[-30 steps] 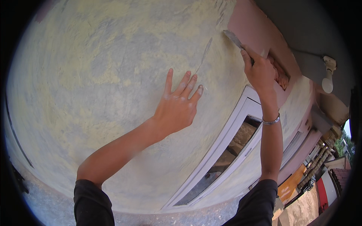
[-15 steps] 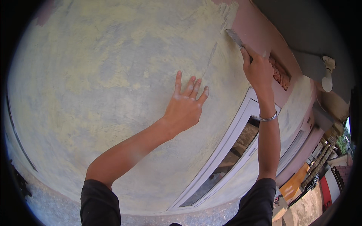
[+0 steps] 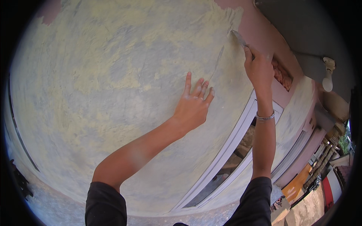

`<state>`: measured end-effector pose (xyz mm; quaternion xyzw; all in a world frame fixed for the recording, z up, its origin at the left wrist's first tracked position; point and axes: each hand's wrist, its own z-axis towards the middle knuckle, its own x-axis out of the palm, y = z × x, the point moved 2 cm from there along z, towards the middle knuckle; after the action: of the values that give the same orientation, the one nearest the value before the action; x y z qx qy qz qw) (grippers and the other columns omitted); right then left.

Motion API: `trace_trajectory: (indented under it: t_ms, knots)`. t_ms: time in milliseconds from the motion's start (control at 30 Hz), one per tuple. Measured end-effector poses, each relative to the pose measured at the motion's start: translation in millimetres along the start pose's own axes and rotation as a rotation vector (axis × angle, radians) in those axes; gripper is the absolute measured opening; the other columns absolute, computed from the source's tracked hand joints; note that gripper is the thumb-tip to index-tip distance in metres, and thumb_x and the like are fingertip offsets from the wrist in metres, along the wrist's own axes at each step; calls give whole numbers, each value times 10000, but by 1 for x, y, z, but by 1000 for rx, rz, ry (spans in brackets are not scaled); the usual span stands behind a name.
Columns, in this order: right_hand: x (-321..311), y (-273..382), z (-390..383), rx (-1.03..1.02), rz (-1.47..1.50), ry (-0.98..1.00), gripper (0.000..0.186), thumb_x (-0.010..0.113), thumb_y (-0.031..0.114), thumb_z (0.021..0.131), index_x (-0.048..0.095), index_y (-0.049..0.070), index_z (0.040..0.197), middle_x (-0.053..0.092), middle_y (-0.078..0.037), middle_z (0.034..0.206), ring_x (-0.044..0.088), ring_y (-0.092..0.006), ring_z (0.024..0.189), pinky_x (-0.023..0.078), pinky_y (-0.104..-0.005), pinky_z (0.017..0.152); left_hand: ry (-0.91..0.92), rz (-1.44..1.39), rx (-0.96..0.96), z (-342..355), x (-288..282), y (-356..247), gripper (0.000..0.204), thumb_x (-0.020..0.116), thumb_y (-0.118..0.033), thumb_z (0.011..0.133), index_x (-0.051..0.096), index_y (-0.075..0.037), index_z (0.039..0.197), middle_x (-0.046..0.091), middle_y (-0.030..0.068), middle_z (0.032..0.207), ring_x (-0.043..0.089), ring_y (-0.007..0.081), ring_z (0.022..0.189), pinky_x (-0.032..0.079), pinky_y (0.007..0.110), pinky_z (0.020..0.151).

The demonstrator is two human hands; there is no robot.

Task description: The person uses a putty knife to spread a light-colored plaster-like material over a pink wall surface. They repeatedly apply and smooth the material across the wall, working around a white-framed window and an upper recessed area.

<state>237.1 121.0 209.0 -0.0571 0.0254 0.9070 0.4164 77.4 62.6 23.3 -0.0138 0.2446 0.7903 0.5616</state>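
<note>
My left hand (image 3: 190,109) rests with fingers spread on the wall (image 3: 113,67), which is coated in patchy pale yellow and grey-white plaster; its fingertips have white smears. A thin grey streak runs up the plaster from near those fingertips. My right hand (image 3: 259,67), a bracelet on its wrist, grips a flat metal putty knife (image 3: 238,38), the blade's tip at the plaster near its edge with bare pink wall (image 3: 279,37). The knife's handle is mostly hidden in my fingers.
A white-framed glazed window (image 3: 211,169) runs below my right hand, beside a small recess of rough red brick (image 3: 282,75). At right are a dark overhang (image 3: 305,34), a white bulb holder (image 3: 327,75) and outdoor clutter; a pale speckled floor (image 3: 56,196) shows below.
My left hand has moved right and slightly down along the wall. The putty knife has shifted slightly right, still in my right hand. The view shows more plaster at the top.
</note>
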Motion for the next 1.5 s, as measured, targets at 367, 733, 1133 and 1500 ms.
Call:
trace_trajectory:
  t_ms: [367,733,1133,1500]
  knots:
    - [11,14,7,39,-2,-97,342,570,424,1052,797,195,1165,783,-165,995,743,-422,952,584,-522,820,-28,-28,-3,-3,5,-1,523,596,-151,940,613,-3,1441,518,212,1596,392,351,1558,74,793,1229]
    - [18,13,30,22,-9,-122,403,562,439,1042,804,127,1125,776,-197,1010,730,-439,964,574,-517,840,-63,-19,-39,-3,13,-6,491,612,-140,928,641,-1,1398,538,207,1580,413,357,1541,85,810,1216]
    - [13,17,57,72,25,-124,426,528,446,1029,803,137,1134,764,-210,1077,720,-449,1011,575,-522,892,-102,-92,-87,-2,15,-6,501,620,-155,925,638,-15,1406,553,144,1585,398,293,1559,92,813,1214]
    - [4,16,65,15,15,-62,414,529,429,1031,798,136,1142,753,-225,1062,712,-472,997,580,-542,880,-82,-30,-91,-2,21,-7,502,604,-168,938,631,-11,1414,528,161,1601,375,314,1570,83,832,1201]
